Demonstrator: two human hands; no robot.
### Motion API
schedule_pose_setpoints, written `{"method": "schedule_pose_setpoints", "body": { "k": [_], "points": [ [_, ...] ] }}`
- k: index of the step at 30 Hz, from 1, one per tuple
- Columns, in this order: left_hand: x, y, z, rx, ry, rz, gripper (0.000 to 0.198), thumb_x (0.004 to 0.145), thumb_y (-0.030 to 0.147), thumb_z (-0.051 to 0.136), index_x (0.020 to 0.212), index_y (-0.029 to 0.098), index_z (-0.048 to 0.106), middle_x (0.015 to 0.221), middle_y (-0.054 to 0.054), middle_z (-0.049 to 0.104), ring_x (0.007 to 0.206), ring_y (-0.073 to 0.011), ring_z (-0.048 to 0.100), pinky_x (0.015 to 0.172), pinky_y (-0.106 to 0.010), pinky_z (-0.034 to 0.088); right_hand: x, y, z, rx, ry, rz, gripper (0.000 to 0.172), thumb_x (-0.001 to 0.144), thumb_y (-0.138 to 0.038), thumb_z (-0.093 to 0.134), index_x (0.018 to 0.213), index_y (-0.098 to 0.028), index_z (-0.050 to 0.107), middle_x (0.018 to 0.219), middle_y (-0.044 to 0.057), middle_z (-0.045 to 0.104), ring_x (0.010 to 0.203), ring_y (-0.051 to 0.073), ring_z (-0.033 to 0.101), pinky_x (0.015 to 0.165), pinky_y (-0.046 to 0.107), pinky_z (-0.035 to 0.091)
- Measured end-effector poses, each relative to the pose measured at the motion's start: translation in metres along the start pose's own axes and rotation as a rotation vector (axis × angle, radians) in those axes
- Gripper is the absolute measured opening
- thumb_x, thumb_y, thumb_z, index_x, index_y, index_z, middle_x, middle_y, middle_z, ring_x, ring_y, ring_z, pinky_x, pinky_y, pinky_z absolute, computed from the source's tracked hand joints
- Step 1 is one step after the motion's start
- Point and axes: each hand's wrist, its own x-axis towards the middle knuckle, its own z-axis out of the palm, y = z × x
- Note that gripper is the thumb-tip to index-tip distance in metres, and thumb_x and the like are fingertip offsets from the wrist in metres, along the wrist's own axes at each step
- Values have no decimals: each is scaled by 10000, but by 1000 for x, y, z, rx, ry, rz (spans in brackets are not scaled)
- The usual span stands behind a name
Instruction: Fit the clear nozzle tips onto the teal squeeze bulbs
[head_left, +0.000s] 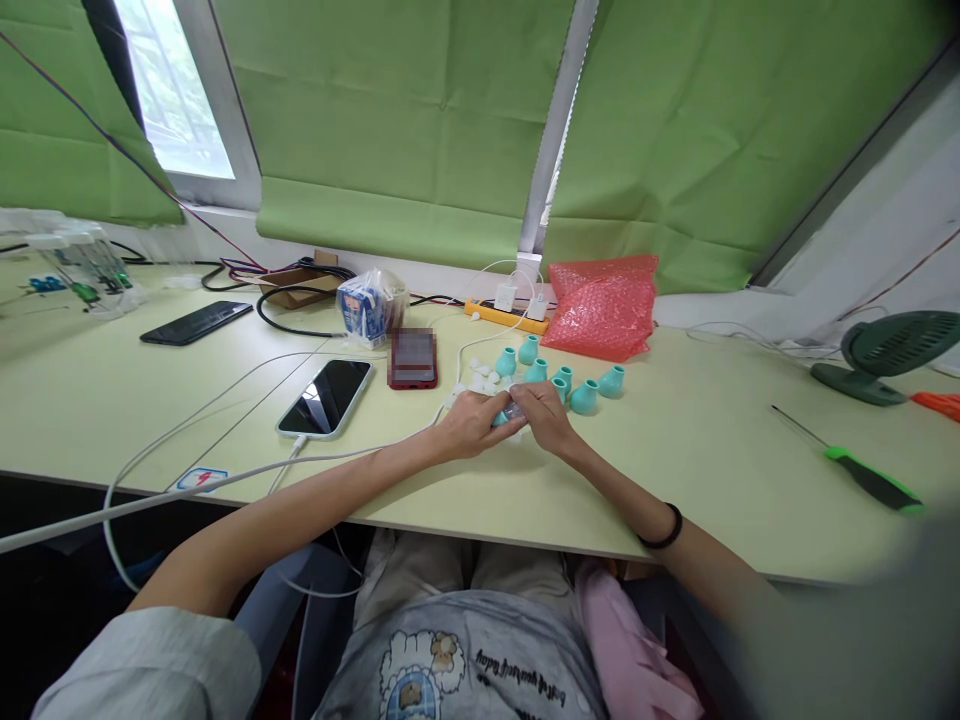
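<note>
My left hand (472,424) and my right hand (547,418) meet at the middle of the table. Between their fingertips is a small teal vase-shaped piece (500,419), mostly covered by the fingers. A clear plastic part (513,409) shows at the same spot, with my right fingers pressed on it. Whether the two parts are joined I cannot tell. Just behind the hands stand several more teal vase-shaped pieces (583,396) with open necks. Small white pieces (480,375) lie scattered to their left.
Left of my hands lie a white-cased phone (327,398) on a cable and a red-cased device (412,358). Red bubble wrap (602,305) and an orange power strip (487,313) are at the back. A green-handled screwdriver (870,478) and green fan (892,345) are far right.
</note>
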Motion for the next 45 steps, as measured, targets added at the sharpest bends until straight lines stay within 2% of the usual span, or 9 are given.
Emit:
{"method": "schedule_pose_setpoints", "body": {
  "k": [8,17,21,25,29,33,37,41,45],
  "points": [
    [-2,1,-2,-66,69,45,435,854,454,182,689,154,449,501,-30,514,474,-138,497,461,-235,337,-2,-7,1,91,-31,59,342,727,-352,346,443,-186,253,439,-44,248,421,70,242,405,218,214],
    [-2,0,-2,-116,83,52,440,835,491,215,699,156,464,536,-38,517,507,-142,506,491,-243,364,-2,-8,1,132,-25,100,345,711,-366,378,435,-183,281,421,-44,262,406,70,254,390,214,233],
    [-1,-1,-4,-119,72,38,429,811,523,259,726,158,469,579,-40,535,546,-142,519,521,-238,373,1,-3,-1,144,51,117,327,726,-341,341,441,-191,284,406,-48,227,370,69,229,350,208,223],
    [1,0,-6,-103,63,-40,344,827,458,290,814,159,459,614,-19,541,543,-122,511,543,-225,371,5,5,-8,117,187,89,334,737,-345,362,446,-189,304,419,-44,245,382,74,249,361,210,237],
    [3,0,-6,-68,-5,-86,335,748,488,412,834,167,461,651,-4,555,532,-117,509,551,-224,371,10,16,-18,49,379,28,382,757,-416,381,464,-192,280,445,-43,258,409,81,270,389,218,253],
    [4,-1,-4,-24,-157,-37,392,641,531,512,833,190,507,644,9,569,545,-141,532,518,-226,358,18,27,-33,-45,533,-44,386,759,-455,422,503,-194,297,476,-48,270,435,85,285,416,220,256],
    [6,-2,1,41,-276,-18,288,658,419,539,839,195,542,710,-14,578,584,-162,549,494,-232,347,25,34,-44,-156,625,-94,310,774,-446,429,603,-194,372,523,-45,332,471,94,340,456,222,294],
    [7,-7,6,108,-302,-85,207,719,321,494,870,191,549,785,-41,567,614,-170,547,508,-244,362,27,41,-48,-276,607,-140,221,780,-410,444,760,-190,455,630,-18,440,541,110,411,517,230,346],
    [6,-11,8,143,-296,-136,213,735,303,490,921,212,541,900,-48,537,659,-175,547,535,-259,385,26,47,-44,-392,458,-180,197,773,-355,466,877,-196,516,763,22,535,670,146,486,618,267,389]
  ]
}}
